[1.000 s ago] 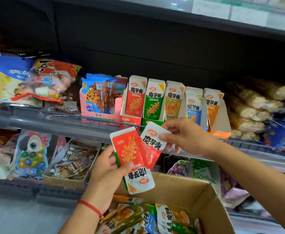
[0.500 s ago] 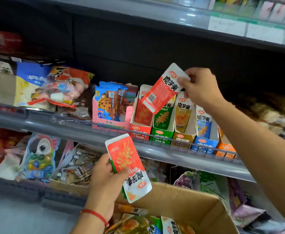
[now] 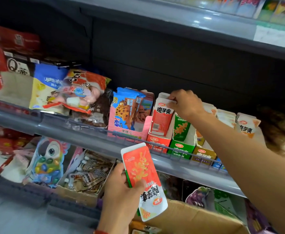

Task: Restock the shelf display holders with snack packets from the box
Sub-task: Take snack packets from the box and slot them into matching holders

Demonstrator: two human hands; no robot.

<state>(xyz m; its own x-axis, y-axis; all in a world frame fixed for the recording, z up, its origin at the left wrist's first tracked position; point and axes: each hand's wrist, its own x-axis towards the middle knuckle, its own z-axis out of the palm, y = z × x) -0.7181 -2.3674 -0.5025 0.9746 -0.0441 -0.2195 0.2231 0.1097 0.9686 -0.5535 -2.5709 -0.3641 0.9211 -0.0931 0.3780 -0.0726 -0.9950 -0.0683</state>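
My right hand (image 3: 185,103) pinches the white top of a red snack packet (image 3: 161,119) that stands in the red display holder (image 3: 157,143) on the middle shelf. Green (image 3: 181,148), yellow (image 3: 204,153) and further holders stand to its right, with packets in them. My left hand (image 3: 121,191) holds a small stack of packets (image 3: 143,178) below the shelf rail; the front one is red and white, with a green edge behind it. The cardboard box (image 3: 194,218) sits at the bottom, its contents mostly out of view.
A wire rail (image 3: 135,139) runs along the shelf front. A pink cookie box (image 3: 130,115) stands left of the red holder, bagged snacks further left. Below are a parrot toy pack (image 3: 47,161) and a tray of small packets (image 3: 87,174). Another shelf (image 3: 189,21) overhangs above.
My right hand has brought the red packet down from above the holders into the red holder. My left hand keeps its stack at about the same place.
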